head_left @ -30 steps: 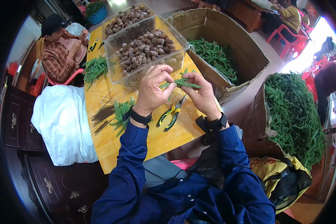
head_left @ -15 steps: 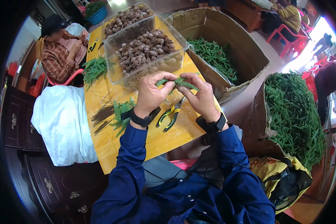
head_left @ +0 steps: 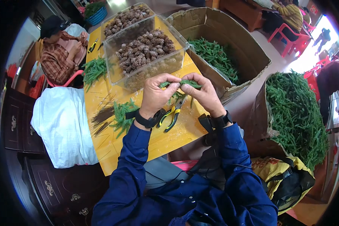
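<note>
Above the yellow table my left hand point(head_left: 157, 95) and my right hand point(head_left: 206, 96) meet, thumbs and forefingers pinched on a green artificial fir sprig point(head_left: 191, 84). Its needles stick out on both sides of the fingertips; the middle is hidden by them. Beneath the hands lie pliers point(head_left: 172, 118) with yellow and black handles, jaws pointing away from me. Left of my left wrist are more fir sprigs point(head_left: 122, 113) and a bundle of thin brown wires point(head_left: 103, 116).
Clear bins of pine cones point(head_left: 145, 49) stand at the far end of the yellow table point(head_left: 113, 156). Cardboard boxes point(head_left: 248, 71) of greenery point(head_left: 295, 116) flank the right side. A white sack point(head_left: 64, 128) sits left. A person in a plaid shirt point(head_left: 58, 62) sits far left.
My hands have drawn slightly closer together around the sprig, the right one shifting its grip inward. The pliers and the loose sprigs stay in place.
</note>
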Demonstrator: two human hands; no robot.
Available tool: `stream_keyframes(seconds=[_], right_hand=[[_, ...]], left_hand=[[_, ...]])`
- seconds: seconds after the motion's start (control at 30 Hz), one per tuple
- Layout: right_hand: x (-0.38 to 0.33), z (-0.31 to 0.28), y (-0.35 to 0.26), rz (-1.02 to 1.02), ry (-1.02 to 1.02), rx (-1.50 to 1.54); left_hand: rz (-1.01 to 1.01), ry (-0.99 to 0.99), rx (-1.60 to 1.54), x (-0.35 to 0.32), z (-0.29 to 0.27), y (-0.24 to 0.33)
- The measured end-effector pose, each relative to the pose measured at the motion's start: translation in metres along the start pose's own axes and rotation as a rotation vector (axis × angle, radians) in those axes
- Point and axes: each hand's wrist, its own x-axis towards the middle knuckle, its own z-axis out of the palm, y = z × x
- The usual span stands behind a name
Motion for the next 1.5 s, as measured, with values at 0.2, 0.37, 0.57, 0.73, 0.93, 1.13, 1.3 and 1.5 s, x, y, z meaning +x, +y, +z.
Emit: stream_keyframes(seconds=[0.2, 0.37, 0.57, 0.73, 0.93, 1.13, 1.3, 1.5], right_hand=[[-0.005, -0.011, -0.005, 0.052, -0.029, 0.247], [0.002, -0.004, -0.001, 0.029, 0.025, 0.223], [-0.001, 0.004, 0.004, 0.043, 0.054, 0.400], [-0.001, 0.004, 0.011, 0.051, 0.102, 0.295], [0.000, 0.009, 0.003, 0.047, 0.104, 0.200], [-0.001, 0.007, -0.003, -0.015, 0.070, 0.084], [0.000, 0.003, -0.002, -0.065, 0.082, -0.028], [0.001, -0.001, 0.001, -0.129, 0.069, -0.105]], left_hand=[[0.082, -0.030, 0.036, 0.008, 0.013, 0.005], [0.200, -0.015, 0.174, 0.009, 0.008, 0.005], [0.228, -0.008, 0.232, 0.005, 0.010, 0.015], [0.258, -0.019, 0.297, 0.003, 0.014, 0.016], [0.286, -0.012, 0.260, 0.004, 0.013, 0.012], [0.161, -0.069, 0.257, 0.003, 0.006, 0.016], [0.156, -0.069, 0.294, 0.003, 0.006, 0.012], [0.079, -0.117, 0.231, -0.002, 0.006, 0.011]])
